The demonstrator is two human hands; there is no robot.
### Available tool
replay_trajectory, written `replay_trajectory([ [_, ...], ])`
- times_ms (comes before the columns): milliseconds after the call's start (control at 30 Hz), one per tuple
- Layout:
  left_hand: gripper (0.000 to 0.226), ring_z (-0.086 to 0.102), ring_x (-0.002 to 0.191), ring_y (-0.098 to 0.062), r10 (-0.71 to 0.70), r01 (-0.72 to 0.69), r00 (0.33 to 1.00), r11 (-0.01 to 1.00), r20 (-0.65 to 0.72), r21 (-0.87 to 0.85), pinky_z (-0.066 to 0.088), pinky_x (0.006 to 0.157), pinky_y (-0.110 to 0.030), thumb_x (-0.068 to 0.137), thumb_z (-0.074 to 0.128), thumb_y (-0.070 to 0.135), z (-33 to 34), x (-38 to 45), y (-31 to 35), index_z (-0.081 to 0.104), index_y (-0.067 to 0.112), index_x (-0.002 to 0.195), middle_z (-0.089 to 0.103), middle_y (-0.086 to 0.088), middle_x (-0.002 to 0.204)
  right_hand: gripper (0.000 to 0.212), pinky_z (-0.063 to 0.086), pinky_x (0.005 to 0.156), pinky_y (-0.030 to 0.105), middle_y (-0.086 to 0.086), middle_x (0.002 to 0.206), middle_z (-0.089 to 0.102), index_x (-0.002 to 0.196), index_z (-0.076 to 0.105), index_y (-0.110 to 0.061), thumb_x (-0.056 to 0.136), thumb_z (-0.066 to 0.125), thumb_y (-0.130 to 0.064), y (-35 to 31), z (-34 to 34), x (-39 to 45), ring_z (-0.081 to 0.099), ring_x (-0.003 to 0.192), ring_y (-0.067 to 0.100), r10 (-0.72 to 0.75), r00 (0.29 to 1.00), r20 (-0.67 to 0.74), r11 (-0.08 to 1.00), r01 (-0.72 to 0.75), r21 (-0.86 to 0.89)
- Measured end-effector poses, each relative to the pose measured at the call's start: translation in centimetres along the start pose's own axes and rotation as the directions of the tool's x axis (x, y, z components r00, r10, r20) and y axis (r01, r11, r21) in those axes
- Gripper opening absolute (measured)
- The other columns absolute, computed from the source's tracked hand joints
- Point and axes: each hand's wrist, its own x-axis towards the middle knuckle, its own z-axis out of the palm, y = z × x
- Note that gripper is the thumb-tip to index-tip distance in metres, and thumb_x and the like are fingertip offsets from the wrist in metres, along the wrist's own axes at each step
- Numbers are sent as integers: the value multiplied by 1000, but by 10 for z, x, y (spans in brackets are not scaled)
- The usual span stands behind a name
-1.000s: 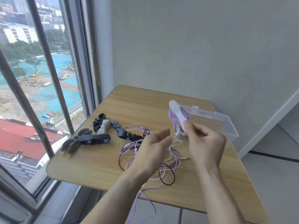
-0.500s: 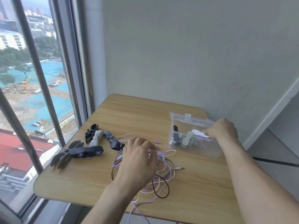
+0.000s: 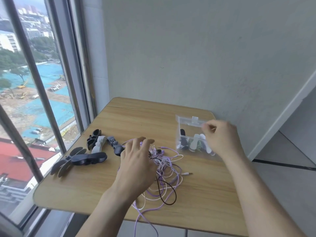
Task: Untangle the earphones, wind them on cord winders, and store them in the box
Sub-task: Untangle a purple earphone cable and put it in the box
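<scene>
Wooden table (image 3: 106, 189), tangled earphones (image 3: 166, 170) at centre, left hand (image 3: 136, 165) spread flat over them, fingers straight, clear box (image 3: 182, 120) at 2 o'clock holding wound winders, right hand (image 3: 222, 139) above it, fingers loosely curled, holding nothing, spare winders (image 3: 89, 158) at 9 o'clock.

both bare forearms reach forward from the bottom edge. the left hand (image 3: 136, 161) lies palm down, fingers spread and nearly straight. the right hand (image 3: 222, 137) sits farther forward and higher, fingers loosely curled, fingertips blurred.
</scene>
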Motion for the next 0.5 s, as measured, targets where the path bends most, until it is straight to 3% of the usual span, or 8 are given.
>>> replay_trajectory([
  [100,67,8,148,-16,55,-65,986,996,155,56,20,115,-41,93,56,42,-1,-3,-10,23,42,151,22,19,159,9,47,67,20,4,74,71,90,74,-22,92,66,-24,-21,11,-43,65,69,16,-28,953,300,978,-36,207],
  [167,72,6,148,-17,47,-72,974,992,220,104,19,116,-40,91,58,51,1,-6,-13,21,44,152,15,19,161,31,49,80,24,-4,102,65,118,66,-38,88,71,-30,-22,25,-62,66,77,12,-56,863,502,984,-39,176],
  [233,76,13,144,-17,54,-84,972,988,231,126,22,113,-37,88,62,53,3,-7,-15,23,43,152,20,18,159,53,46,88,25,-3,118,51,134,55,-46,86,73,-35,-18,44,-73,60,86,11,-66,798,600,996,18,86],
  [300,80,23,134,-18,66,-102,972,983,227,152,29,109,-33,84,67,53,4,-5,-18,26,40,152,32,14,148,45,45,90,26,-5,119,54,130,61,-43,87,72,-38,-15,57,-80,59,97,11,-65,796,602,998,52,39],
  [367,81,30,121,-19,44,-89,975,975,219,202,33,102,-30,81,70,54,3,-2,-23,30,40,149,39,8,130,18,49,84,26,-8,105,69,107,75,-34,92,67,-35,-13,63,-82,64,93,7,-66,852,519,996,27,81],
  [433,73,35,113,-19,-6,-42,974,978,229,205,37,95,-29,79,73,54,1,2,-26,42,38,143,41,5,115,17,51,73,23,-11,84,73,87,78,-25,94,64,-31,-9,62,-78,66,79,3,-60,888,456,989,-10,149],
  [500,56,43,108,-17,-37,-6,971,984,237,179,42,85,-30,78,75,51,0,6,-27,58,35,128,45,5,107,17,44,65,11,-14,81,69,83,75,-25,95,63,-30,-6,58,-75,62,75,-4,-88,862,499,988,14,151],
])
